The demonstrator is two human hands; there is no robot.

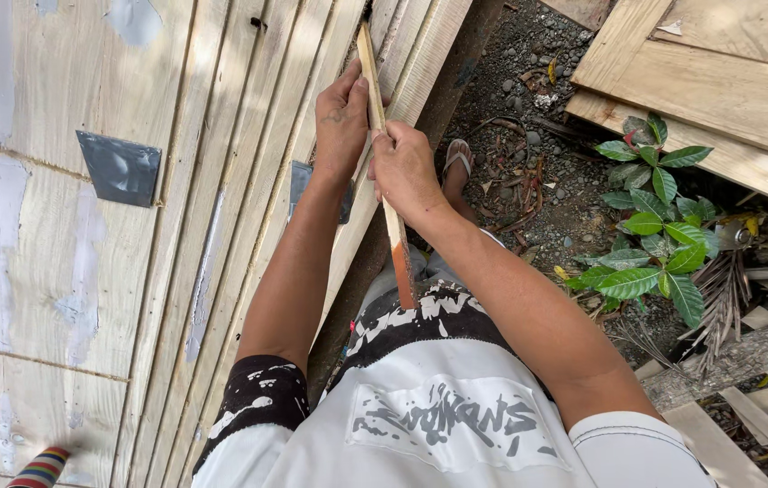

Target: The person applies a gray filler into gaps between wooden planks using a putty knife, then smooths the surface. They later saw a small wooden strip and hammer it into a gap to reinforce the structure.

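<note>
We look down on our two bare hands, both closed on a long narrow wooden stick (395,230) that runs from the top of the view down toward our lap. Our left hand (341,122) wraps it higher up, thumb and fingers clenched about the pale upper part and pressing it to the edge of the stacked wooden boards (248,181). Our right hand (405,170) sits just below and beside the left, its grip clenched round the same stick, so the stick passes through both fists. The lower end juts out under the right wrist and shows a reddish-brown tint there, ending over our black-and-white patterned shirt (438,398).

The boards lean lengthwise along our left, next to a broad plywood panel (41,226) with pale filler streaks and a dark grey square patch (119,167). To the right lie gravel ground (529,63), a foot in a sandal (458,163), a leafy green plant (655,226) and more planks (727,81).
</note>
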